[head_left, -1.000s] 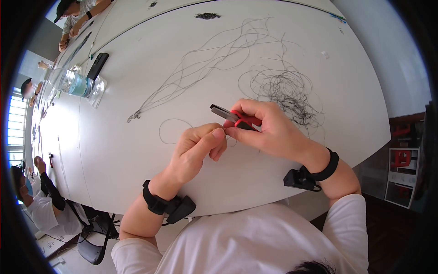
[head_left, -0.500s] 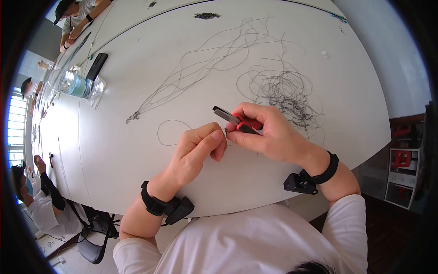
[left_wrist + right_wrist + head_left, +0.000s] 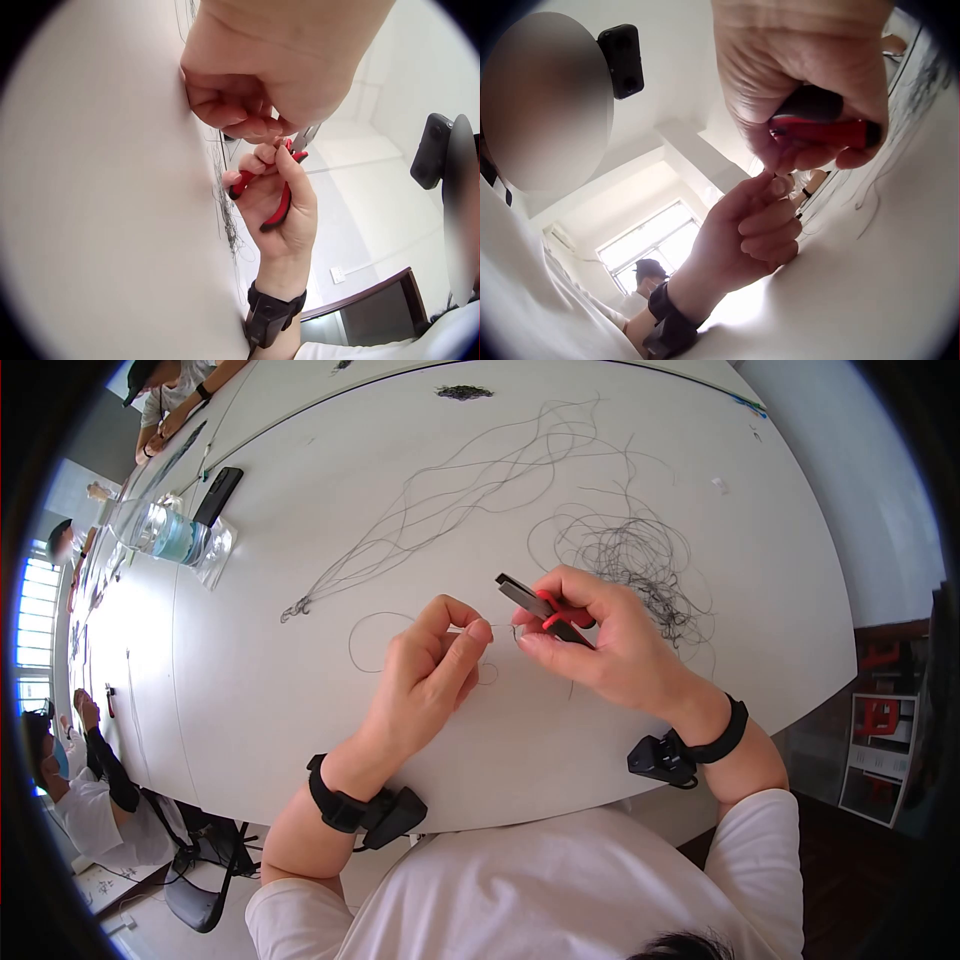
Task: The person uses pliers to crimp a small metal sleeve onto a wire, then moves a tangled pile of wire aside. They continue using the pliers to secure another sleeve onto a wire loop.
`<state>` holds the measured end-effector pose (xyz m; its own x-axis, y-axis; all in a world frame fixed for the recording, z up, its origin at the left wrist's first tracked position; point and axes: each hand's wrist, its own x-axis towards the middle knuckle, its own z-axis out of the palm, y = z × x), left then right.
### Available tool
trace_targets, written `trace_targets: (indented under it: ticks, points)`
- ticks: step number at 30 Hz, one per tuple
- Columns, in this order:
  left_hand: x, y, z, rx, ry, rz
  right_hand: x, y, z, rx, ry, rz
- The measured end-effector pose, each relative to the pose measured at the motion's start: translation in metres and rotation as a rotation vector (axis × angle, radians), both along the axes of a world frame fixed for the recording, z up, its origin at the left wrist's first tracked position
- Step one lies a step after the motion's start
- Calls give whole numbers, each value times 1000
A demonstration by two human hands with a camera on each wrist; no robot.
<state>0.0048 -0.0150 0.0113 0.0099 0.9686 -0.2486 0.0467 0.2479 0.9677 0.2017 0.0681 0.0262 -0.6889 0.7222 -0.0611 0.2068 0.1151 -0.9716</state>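
Note:
My left hand point(image 3: 425, 670) pinches a thin wire point(image 3: 503, 626) between thumb and curled forefinger. A loop of thin wire curves out over the table beyond that hand's left side. My right hand point(image 3: 625, 650) holds pliers point(image 3: 524, 596) with red and black handles, the metal nose pointing up and left. At its thumb and fingertips a small dark curved end of wire point(image 3: 515, 632) shows, just apart from the left fingertips. In the left wrist view the plier handles point(image 3: 279, 214) lie across the right palm.
A tangled heap of dark wire point(image 3: 640, 555) lies beyond my right hand. Long loose strands point(image 3: 400, 525) spread to the left of it, gathered at one end. A dark clump point(image 3: 465, 392), a clear bottle point(image 3: 170, 535) and a black phone-like slab point(image 3: 220, 495) lie farther off. Other people sit at the left.
My hands have drawn slightly apart, with a short stretch of wire now showing between them. The left forefinger has risen, and the pliers have moved right and up a little.

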Motion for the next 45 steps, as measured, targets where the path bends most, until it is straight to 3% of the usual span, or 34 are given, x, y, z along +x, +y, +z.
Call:
trace_targets:
  ticks: [3,5,9,11,15,21,24,26,32,41,45]
  points:
    - [-3,2,-8,41,-17,20,2,1,-4,139,3,-26]
    - [-4,5,-19,320,152,76,1,1,-4,219,-7,-42]
    - [-8,3,-11,229,231,65,1,1,-5,261,40,-143]
    - [-7,4,-9,229,-11,167,2,3,-6,312,39,-149]
    - [-10,4,-6,167,-108,141,3,4,-7,360,44,-143]
    - [-1,6,-8,419,207,97,2,2,-6,477,17,-96]
    - [0,5,-8,409,183,30,1,3,-6,565,-3,-54]
    - [0,2,-9,211,47,-31,0,3,-6,620,-10,-33]
    - [-3,0,-7,76,50,-92,-2,5,-8,848,19,-11]
    - [-1,2,0,-117,-177,-55,-2,5,-11,1084,3,34]
    - [-3,2,-8,-78,-186,-83,-2,6,-11,1164,32,60]
